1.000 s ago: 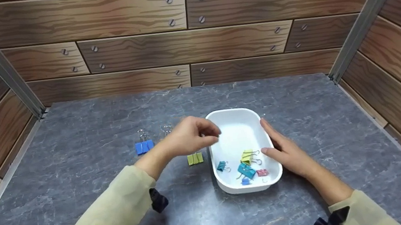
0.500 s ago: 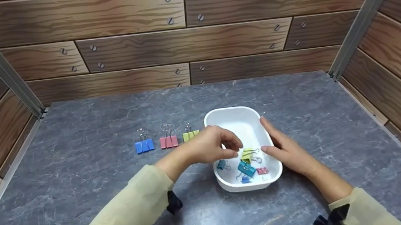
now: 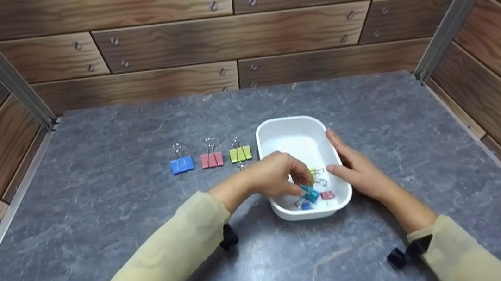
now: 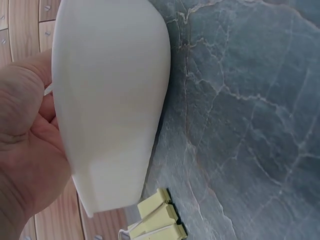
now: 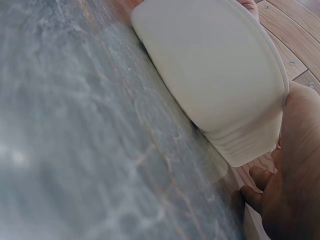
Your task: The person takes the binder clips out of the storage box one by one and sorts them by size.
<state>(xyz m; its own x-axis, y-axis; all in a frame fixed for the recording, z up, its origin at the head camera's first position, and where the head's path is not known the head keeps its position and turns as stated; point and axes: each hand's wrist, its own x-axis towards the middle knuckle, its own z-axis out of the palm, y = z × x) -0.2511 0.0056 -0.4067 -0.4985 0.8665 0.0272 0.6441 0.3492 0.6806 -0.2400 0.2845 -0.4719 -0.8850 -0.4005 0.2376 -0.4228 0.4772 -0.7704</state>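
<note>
The white rounded-rectangular plastic tray (image 3: 298,128) sat on the grey marbled tabletop (image 3: 100,221), right of centre. The left hand (image 3: 277,177) reached over the tray's left rim, its fingers curled down and pinching the teal metal binder clip (image 3: 310,193) near the tray's front end. The right hand (image 3: 356,171) lay against the tray's right outer wall, fingers straight along the rim and thumb at the edge, gripping nothing.

Inside the tray, beside the teal clip: a small pink binder clip (image 3: 327,195) to its right, a small blue binder clip (image 3: 306,205) just in front, and a yellow-green binder clip (image 3: 314,171) behind it, mostly hidden by the left fingers.

On the tabletop left of the tray stood a row of three larger clips with wire handles pointing away: a blue binder clip (image 3: 182,164), a red binder clip (image 3: 211,159) and a lime binder clip (image 3: 240,153), each just beside the next, the lime one nearest the tray.

The left wrist view showed the tray's outer wall (image 4: 110,100) close to the palm, with the lime clip (image 4: 157,220) beyond it.
</note>
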